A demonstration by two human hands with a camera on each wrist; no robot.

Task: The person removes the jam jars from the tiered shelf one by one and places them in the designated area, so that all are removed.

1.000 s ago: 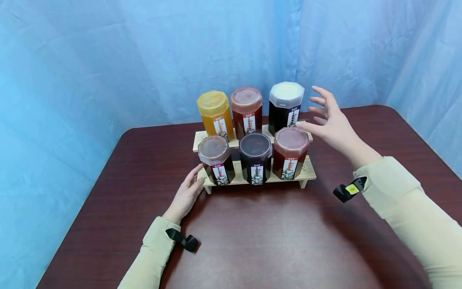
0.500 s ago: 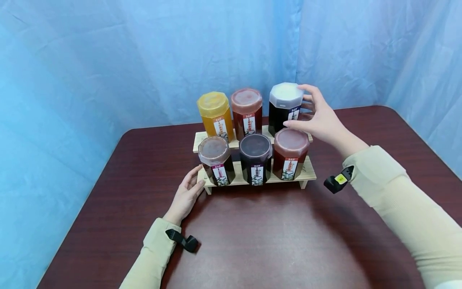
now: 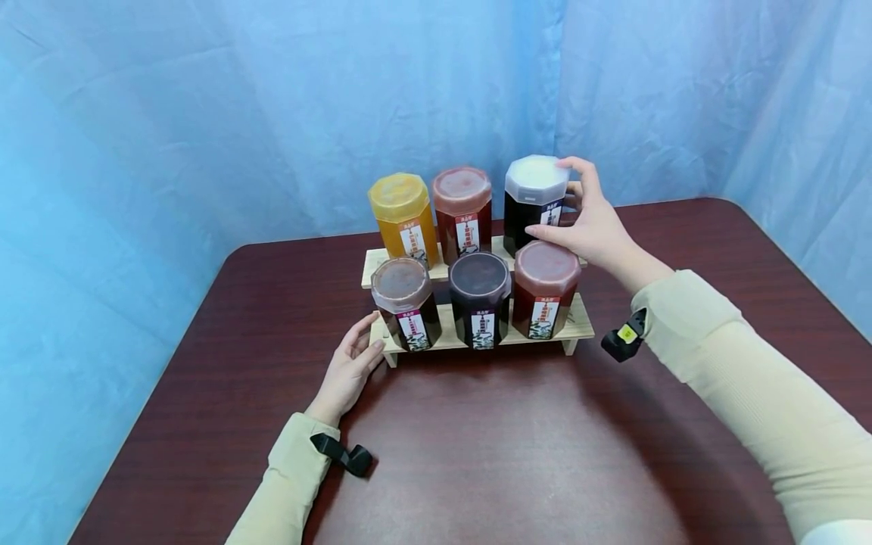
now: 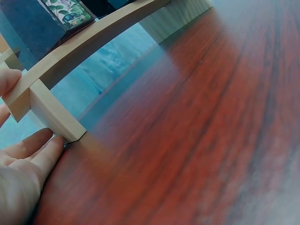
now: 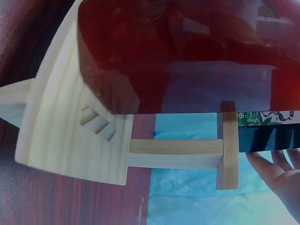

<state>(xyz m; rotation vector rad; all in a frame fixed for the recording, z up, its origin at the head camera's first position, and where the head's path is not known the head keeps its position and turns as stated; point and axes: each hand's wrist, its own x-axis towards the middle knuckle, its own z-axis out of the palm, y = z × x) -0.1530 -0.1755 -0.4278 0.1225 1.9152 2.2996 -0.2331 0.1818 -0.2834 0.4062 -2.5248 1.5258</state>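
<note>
A two-step wooden rack (image 3: 582, 322) bears two rows of eight-sided jars with printed labels. My left hand (image 3: 346, 378) grips the left end of the front step; in the left wrist view its fingers (image 4: 47, 150) lie at the rack's leg (image 4: 56, 110). On the back step at right stands a dark jar (image 3: 519, 219) with a white lid. My right hand (image 3: 596, 231) holds this jar from its right side, thumb in front and fingers at the lid. In the right wrist view the red jar (image 5: 164, 70) hides much of it.
A yellow jar (image 3: 402, 212) and a red-brown jar (image 3: 463, 208) share the back step. In front stand a brown-lidded jar (image 3: 403, 291), a dark purple jar (image 3: 479, 295) and a red jar (image 3: 546, 280). Blue curtain (image 3: 341, 113) hangs behind the dark red table (image 3: 463, 439).
My right hand has moved left, from beside the white-lidded jar onto it, and its fingers have closed in around it. The left hand keeps its place on the rack.
</note>
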